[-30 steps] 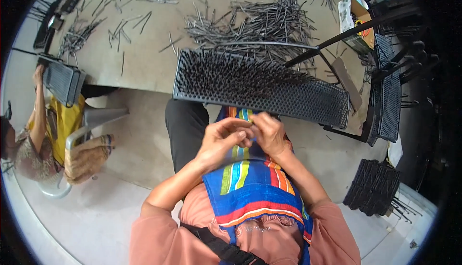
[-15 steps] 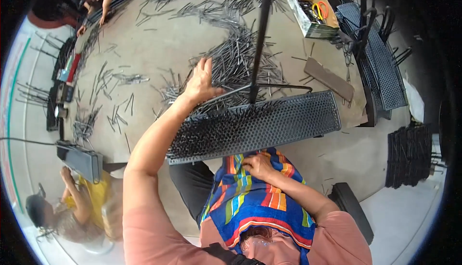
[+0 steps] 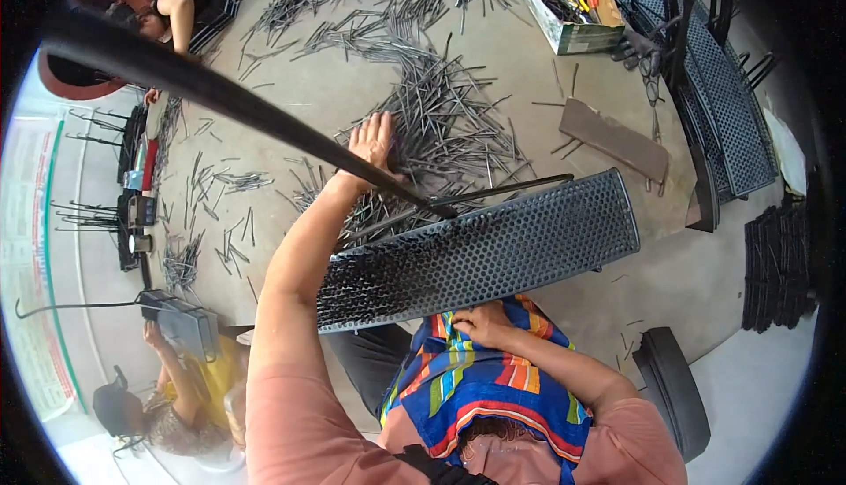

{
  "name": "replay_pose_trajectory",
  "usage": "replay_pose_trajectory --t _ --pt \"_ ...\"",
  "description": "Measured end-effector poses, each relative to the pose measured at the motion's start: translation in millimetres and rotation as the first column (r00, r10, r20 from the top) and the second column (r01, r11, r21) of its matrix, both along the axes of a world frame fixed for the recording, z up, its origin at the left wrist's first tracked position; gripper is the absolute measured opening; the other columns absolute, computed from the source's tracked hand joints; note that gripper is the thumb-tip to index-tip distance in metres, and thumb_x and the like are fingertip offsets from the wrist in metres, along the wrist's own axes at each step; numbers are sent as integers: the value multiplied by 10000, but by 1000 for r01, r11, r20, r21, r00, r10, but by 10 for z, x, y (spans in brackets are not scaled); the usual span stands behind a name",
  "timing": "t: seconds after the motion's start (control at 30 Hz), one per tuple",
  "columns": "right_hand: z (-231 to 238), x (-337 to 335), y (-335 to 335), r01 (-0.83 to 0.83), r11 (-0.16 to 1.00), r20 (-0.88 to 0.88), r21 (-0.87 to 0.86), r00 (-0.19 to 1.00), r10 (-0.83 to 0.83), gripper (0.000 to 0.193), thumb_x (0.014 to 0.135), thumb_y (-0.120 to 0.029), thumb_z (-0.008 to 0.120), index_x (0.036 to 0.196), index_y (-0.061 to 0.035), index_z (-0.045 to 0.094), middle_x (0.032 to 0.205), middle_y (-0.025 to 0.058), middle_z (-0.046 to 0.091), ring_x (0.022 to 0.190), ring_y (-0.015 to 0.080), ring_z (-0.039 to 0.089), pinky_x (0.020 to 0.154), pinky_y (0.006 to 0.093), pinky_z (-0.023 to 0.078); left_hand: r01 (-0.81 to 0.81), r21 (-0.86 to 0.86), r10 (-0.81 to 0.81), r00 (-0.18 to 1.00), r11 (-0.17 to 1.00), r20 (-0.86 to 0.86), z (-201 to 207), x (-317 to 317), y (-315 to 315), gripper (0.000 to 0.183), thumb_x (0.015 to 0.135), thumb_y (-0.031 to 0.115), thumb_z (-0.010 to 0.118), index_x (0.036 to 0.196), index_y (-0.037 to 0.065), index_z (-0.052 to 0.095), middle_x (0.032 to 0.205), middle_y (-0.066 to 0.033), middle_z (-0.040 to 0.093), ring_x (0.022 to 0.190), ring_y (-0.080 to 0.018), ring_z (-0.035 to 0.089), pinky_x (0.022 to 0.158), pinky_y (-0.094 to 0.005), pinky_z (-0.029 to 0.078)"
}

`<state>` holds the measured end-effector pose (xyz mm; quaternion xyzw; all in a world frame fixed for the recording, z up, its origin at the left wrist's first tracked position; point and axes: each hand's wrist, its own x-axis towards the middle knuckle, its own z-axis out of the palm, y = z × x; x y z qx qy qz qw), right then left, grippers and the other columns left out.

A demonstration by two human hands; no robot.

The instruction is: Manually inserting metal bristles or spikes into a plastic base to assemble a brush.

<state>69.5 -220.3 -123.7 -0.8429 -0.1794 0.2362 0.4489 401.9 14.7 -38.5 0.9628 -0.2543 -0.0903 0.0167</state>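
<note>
My left hand point(image 3: 372, 148) lies open, fingers stretched forward, on the near edge of a heap of thin black strips point(image 3: 445, 115) on the table. Below that hand, a long dark grey perforated panel point(image 3: 529, 229) spans my lap and the table edge. Its left part is covered with small black pieces, while its right part shows bare holes. A black rod point(image 3: 264, 111) rises from its far side toward the upper left. My right hand point(image 3: 486, 322) is under the panel's near edge, against my striped apron point(image 3: 493, 379). Its fingers are bent and partly hidden; what they hold is not visible.
On the right lie a brown block point(image 3: 617, 141), a box with scissors point(image 3: 573, 9) and stacked perforated panels point(image 3: 705, 88). More strips are scattered left. One person point(image 3: 181, 9) sits at the far left; another point(image 3: 167, 397) is at the lower left beside a grey case-like object point(image 3: 181, 326).
The view has shifted. The black rod, upright before, now slants to the upper left. My left hand is still stretched over the strips; my right hand stays under the panel's edge.
</note>
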Motion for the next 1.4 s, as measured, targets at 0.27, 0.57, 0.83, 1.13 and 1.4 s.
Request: replay_pose_trajectory --t 0.27,0.57,0.83,1.13,1.4 --pt "-87 -11 -40 13 1000 -55 25 998 -12 198 821 -341 674 943 -208 757 1043 79 679 1101 316 558 1014 554 301 -118 82 118 993 990 4 52 -3 -195 1161 582 424 813 1463 -65 237 1302 -258 492 1221 -417 469 1024 -460 426" --pt "12 48 -48 12 1000 -86 22 996 -10 234 845 -312 639 954 -140 754 1002 89 702 1003 310 617 932 454 427 -217 -21 218 970 976 104 -90 -1 -385 864 606 260 809 1302 -57 407 1180 -247 565 1131 -415 548 934 -458 488" --pt "32 63 -21 29 998 -40 57 999 -26 216 834 -296 640 940 -150 758 998 90 698 997 311 614 931 467 417 -117 20 116 992 993 52 -59 8 -213 583 643 153 722 1135 -42 477 1003 -255 634 907 -436 640 777 -487 538" --pt "-111 -75 -46 35 997 0 68 999 -35 218 834 -371 644 926 -208 757 940 105 683 992 347 589 933 562 363 -448 -612 521 851 652 -67 323 -150 52 410 659 212 740 919 -23 526 702 -171 630 680 -350 632 626 -435 499" --pt "310 21 79 -72 997 261 19 963 65 140 836 -203 660 876 -81 715 850 103 709 801 305 681 716 386 521 -509 -727 324 666 -461 -672 481 -335 289 128 700 -21 695 798 -28 613 686 -86 634 566 -206 624 519 -340 532"
